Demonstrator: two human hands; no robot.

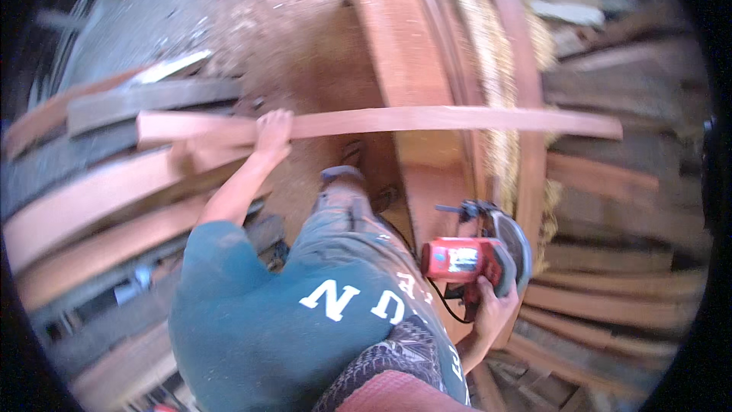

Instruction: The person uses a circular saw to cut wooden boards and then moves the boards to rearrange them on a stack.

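Observation:
My left hand (274, 128) is closed around a long, narrow wooden board (427, 119), which runs crosswise in front of me. Its right part lies across a wide plank (412, 53) and the timber beside it. At my right side, my right hand (494, 304) grips the rear handle of a red and black circular saw (463, 259). The saw rests on or just over the wide plank, its rounded metal guard (512, 240) on the right; I cannot tell if its base touches the wood. A black cord (446, 301) curves beside the saw.
Stacked boards (99, 206) fill the left side, some sticking out toward me. More timber (610, 275) lies in layers on the right. Straw-coloured shavings (496, 69) line the gap between planks. Dusty ground (252, 15) stretches ahead on the left; my foot (341, 174) stands beside the plank.

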